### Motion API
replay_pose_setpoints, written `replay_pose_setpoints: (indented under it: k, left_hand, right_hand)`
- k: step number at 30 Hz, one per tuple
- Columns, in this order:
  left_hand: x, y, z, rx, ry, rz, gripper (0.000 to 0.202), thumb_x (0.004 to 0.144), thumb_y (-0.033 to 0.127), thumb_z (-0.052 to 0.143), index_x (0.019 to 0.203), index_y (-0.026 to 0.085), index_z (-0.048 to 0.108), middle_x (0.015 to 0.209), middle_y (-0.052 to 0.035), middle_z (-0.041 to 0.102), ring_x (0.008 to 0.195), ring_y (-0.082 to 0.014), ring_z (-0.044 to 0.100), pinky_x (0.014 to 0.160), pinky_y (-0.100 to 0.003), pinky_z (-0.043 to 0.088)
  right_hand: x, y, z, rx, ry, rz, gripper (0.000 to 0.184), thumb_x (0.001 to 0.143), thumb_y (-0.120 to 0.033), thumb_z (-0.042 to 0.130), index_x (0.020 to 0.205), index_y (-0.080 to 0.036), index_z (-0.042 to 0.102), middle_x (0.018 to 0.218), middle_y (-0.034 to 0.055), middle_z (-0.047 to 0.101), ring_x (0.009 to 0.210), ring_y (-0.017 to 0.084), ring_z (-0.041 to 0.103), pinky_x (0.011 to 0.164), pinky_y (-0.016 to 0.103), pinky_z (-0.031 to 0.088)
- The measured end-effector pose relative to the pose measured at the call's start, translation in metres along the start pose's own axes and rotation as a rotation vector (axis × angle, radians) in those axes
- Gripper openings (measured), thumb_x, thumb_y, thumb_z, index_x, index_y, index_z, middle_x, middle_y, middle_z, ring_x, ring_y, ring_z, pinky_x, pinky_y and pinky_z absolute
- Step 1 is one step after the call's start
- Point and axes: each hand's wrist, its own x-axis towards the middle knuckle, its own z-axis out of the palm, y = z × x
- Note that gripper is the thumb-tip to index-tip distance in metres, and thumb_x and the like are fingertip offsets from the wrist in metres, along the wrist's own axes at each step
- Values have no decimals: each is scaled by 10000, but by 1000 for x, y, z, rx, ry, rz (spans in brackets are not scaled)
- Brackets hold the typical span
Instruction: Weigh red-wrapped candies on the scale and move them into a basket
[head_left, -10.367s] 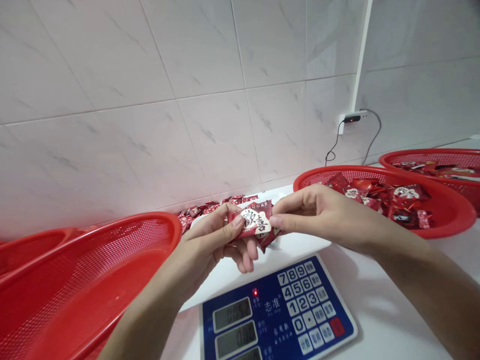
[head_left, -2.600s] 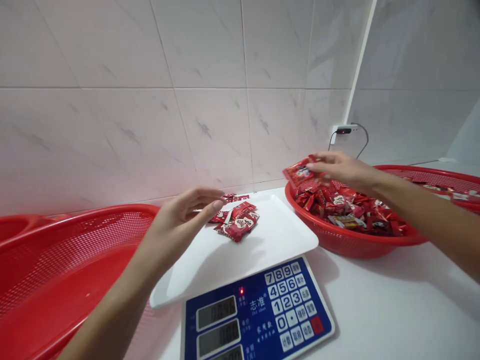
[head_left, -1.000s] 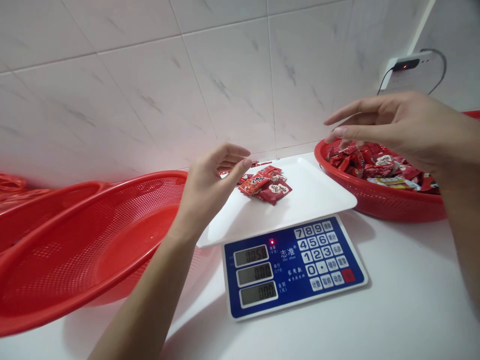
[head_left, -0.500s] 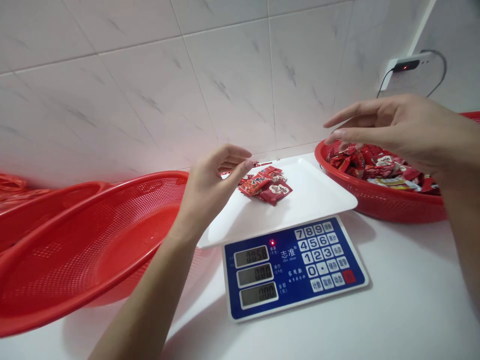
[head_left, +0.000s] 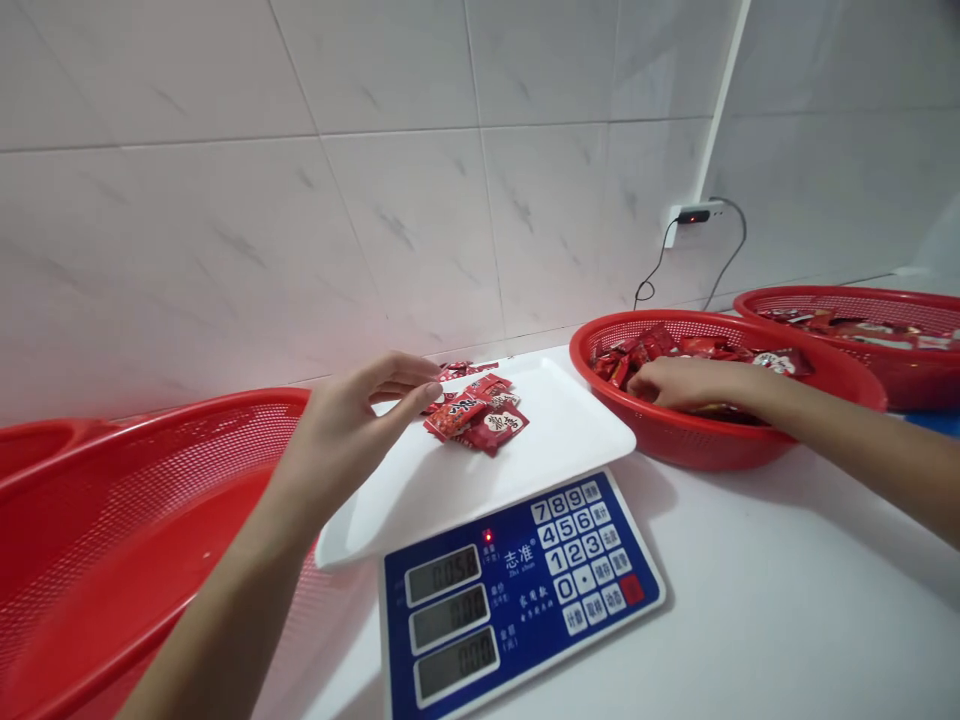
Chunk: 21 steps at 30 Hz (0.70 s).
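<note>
Several small red snack packets (head_left: 480,415) lie in a pile on the white tray (head_left: 570,425) of a digital scale (head_left: 517,610). My left hand (head_left: 367,400) hovers over the tray's left side, thumb and fingers apart with nothing seen between them, close beside the pile. At the right, a red plastic basket (head_left: 697,450) holds many more packets (head_left: 645,345). My right hand (head_left: 675,383) reaches down into these, its fingertips hidden, so I cannot tell whether it grips one. The scale's top display (head_left: 444,577) appears to read 0.058.
Another red basket (head_left: 150,470) stands at the left, with the rim of one more beyond it. A further basket with packets (head_left: 847,300) is at the far right. A tiled wall with a socket (head_left: 686,222) and cables runs behind the table.
My right hand has come down from above the right basket into its packets. The view has turned rightward, showing the farther basket. My left hand stays by the pile.
</note>
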Motion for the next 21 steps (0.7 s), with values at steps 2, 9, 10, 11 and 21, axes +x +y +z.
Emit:
replay_pose_setpoints:
  k: [2,9,10,11,21]
  left_hand:
    - [1,1,-2,15,13,-30,260,827,497,721,930,269,789,953,-39,822,896,-239,758,832,-324,613]
    - [3,-1,-9,28,31,-86,247,847,499,745,959,283,785,1023,-28,822,1005,-243,749,918,-329,603]
    - [3,-2,-10,34,32,-84,244,852,498,740,961,284,782,1024,-27,821,1008,-243,749,922,-333,603]
    - [3,-3,-11,46,31,-81,245,854,495,733,963,280,777,1019,-30,820,1001,-246,749,925,-341,603]
    - [13,-51,7,401,-218,-8,532,957,312,414,1460,235,570,1473,-136,654,1357,-337,616,1085,-514,512]
  right_hand:
    - [-1,-2,-2,-9,-25,53,200,714,-87,587,752,-181,759,800,62,768,719,236,710,601,290,446]
    - [-19,9,-11,67,183,153,172,893,-188,536,769,-180,656,786,72,717,686,194,606,635,306,380]
    - [-20,12,-11,93,224,168,184,923,-217,520,795,-179,646,780,73,707,670,188,590,635,306,385]
    - [-22,15,-12,118,261,184,188,944,-239,505,825,-178,636,774,72,696,659,183,577,633,304,392]
    - [-32,17,-11,549,621,258,81,946,-277,584,914,-213,621,700,-12,599,573,125,490,563,252,379]
